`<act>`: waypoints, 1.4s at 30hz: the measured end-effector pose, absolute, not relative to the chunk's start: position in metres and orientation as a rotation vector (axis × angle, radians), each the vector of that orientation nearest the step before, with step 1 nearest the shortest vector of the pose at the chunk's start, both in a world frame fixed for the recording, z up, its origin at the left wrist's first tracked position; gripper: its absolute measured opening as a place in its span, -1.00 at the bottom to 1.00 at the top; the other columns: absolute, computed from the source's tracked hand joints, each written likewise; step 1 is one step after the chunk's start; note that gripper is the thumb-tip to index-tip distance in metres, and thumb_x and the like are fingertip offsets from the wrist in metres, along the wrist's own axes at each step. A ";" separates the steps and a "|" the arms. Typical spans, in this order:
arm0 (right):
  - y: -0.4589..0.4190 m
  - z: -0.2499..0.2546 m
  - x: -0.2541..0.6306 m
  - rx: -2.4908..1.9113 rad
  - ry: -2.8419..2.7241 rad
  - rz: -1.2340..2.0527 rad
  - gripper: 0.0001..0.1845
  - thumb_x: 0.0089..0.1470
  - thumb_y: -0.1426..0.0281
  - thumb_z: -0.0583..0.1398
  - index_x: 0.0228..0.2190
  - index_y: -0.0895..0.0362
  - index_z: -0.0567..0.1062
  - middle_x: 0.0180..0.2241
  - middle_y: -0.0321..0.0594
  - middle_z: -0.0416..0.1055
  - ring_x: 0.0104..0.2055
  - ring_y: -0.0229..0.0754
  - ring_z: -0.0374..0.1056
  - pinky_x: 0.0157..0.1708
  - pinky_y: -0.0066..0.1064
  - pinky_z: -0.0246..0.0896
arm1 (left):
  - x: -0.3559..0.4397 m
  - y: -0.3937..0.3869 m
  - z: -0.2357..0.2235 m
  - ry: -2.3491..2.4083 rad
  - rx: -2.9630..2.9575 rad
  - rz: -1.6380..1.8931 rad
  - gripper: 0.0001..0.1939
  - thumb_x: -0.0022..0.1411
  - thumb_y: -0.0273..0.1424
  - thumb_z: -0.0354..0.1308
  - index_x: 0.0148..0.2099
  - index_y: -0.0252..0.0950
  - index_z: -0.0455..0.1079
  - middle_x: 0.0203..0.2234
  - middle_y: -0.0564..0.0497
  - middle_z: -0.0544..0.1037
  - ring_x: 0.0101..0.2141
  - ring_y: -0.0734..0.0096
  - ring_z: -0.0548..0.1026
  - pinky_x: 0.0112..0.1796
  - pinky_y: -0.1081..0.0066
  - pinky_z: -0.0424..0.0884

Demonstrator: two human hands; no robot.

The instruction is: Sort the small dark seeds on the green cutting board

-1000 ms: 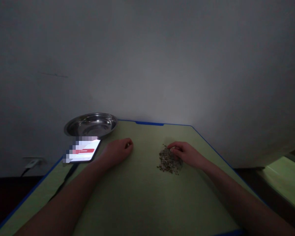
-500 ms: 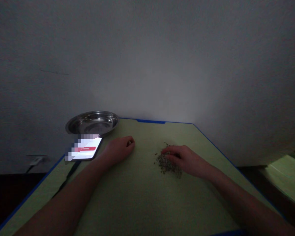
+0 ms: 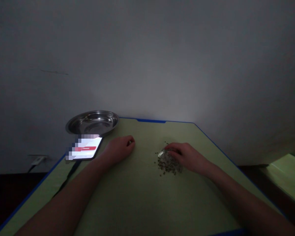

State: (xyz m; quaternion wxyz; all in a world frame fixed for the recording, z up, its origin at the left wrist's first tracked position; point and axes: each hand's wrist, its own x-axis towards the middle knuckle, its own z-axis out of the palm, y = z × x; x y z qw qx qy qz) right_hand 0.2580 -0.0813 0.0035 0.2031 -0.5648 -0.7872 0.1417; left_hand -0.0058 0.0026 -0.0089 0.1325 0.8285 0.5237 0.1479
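My left hand (image 3: 118, 149) rests on the table left of the middle, fingers curled in and thumb against them. A small gap shows in the curl; whether anything is inside is hidden. My right hand (image 3: 184, 154) is bent over a low heap of small dark and pale bits (image 3: 169, 164), like seeds or grains. Its index finger and thumb come together at the heap's upper left side, around a clear, shiny piece (image 3: 163, 153) whose kind I cannot make out. The other fingers of that hand are mostly out of sight. Several loose bits lie around the heap.
A shallow steel basin (image 3: 94, 124) stands at the table's far left corner. In front of it lies a lit phone (image 3: 87, 151), with a dark strap (image 3: 68, 177) below. The pale green table (image 3: 137, 196) has blue edging and meets a grey wall (image 3: 147, 65).
My right hand dipped left and lower over the heap, then rose slightly. A shiny glint now shows by its fingertips, and the heap's loose bits have shifted. My left hand keeps its place.
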 end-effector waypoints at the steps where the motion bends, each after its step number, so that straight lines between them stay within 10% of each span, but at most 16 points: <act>1: -0.082 0.004 0.255 -1.575 -2.213 0.391 -0.74 0.17 0.42 0.09 -0.18 0.14 0.54 -0.34 -0.18 0.56 -0.35 -0.17 0.42 -0.33 -0.36 0.23 | -0.006 0.002 -0.009 1.522 2.398 0.428 -0.66 0.22 -0.21 -0.09 -0.19 -0.23 0.46 -0.31 -0.05 0.59 -0.34 0.28 0.50 -0.35 0.37 0.28; 42: -0.051 0.015 0.225 -1.645 -2.170 0.238 -0.78 0.14 0.38 0.13 -0.23 0.10 0.57 -0.39 -0.19 0.57 -0.43 -0.21 0.40 -0.42 -0.41 0.20 | -0.006 0.003 -0.010 1.485 2.422 0.418 -0.65 0.22 -0.22 -0.10 -0.18 -0.24 0.45 -0.29 -0.08 0.58 -0.32 0.27 0.49 -0.33 0.35 0.29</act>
